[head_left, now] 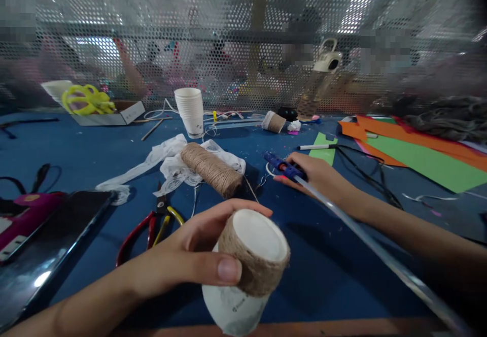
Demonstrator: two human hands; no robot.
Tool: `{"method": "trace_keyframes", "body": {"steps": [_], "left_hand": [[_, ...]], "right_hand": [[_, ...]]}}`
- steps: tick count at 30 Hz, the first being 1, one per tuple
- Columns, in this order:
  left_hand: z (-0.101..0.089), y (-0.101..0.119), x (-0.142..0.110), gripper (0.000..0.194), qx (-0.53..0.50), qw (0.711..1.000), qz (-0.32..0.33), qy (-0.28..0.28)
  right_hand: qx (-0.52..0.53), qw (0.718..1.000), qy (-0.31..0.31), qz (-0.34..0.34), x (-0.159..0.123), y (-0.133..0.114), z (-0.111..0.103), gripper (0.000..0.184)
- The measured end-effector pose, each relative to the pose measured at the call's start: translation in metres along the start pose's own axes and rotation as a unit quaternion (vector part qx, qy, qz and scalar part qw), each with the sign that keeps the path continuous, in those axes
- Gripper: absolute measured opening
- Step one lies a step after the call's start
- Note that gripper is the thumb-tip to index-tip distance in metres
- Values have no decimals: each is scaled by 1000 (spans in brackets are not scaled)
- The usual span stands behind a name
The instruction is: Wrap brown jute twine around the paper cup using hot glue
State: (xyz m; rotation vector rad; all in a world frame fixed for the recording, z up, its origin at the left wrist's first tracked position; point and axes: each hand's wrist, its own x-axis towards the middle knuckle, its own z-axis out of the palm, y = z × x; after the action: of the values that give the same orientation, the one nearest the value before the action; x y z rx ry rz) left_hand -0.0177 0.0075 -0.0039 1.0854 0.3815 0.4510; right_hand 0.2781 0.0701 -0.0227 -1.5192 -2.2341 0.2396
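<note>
My left hand (190, 256) is closed around a white paper cup (236, 309), which is held bottom up near the table's front edge. Brown twine (247, 271) wraps the cup's narrower part; the wider part is bare. My right hand (317, 177) grips a blue glue gun (283, 166) a little farther back, its nozzle pointing away to the left. A long clear glue stick (365, 235) runs from the gun's rear toward the lower right. Between the hands and the stacked cups, a spool of twine (211, 168) lies on white lace ribbon (175, 167).
Red-and-yellow-handled pliers (162, 212), a phone (57, 256) and a magenta power strip (26, 215) lie left. Stacked paper cups (190, 113) and a bottle (317, 80) stand before a perforated metal screen (236, 37). Coloured sheets (429, 159) and a black cord (373, 174) lie right.
</note>
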Motion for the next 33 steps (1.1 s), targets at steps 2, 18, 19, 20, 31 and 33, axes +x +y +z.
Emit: {"method": "trace_keyframes", "body": {"steps": [2,18,19,20,31,33], "left_hand": [[1,1,0,64,-1,1000,-4,-1],[1,-1,0,64,9,1000,-7,-7],[1,-1,0,64,10,1000,-6,-5],[1,-1,0,64,8,1000,-6,-3],[1,-2,0,60,-8,1000,5,-13],[0,-3,0,60,-15,1000,7,-13]], "right_hand": [[-12,1000,-8,-15,6,10,3,22],[60,986,-82,-136,78,-48,4,23],[67,984,-89,-138,84,-52,10,13],[77,983,-95,-139,90,-55,14,6],[325,945,21,-30,147,-79,-17,22],[378,926,17,-7,150,-84,-18,23]]}}
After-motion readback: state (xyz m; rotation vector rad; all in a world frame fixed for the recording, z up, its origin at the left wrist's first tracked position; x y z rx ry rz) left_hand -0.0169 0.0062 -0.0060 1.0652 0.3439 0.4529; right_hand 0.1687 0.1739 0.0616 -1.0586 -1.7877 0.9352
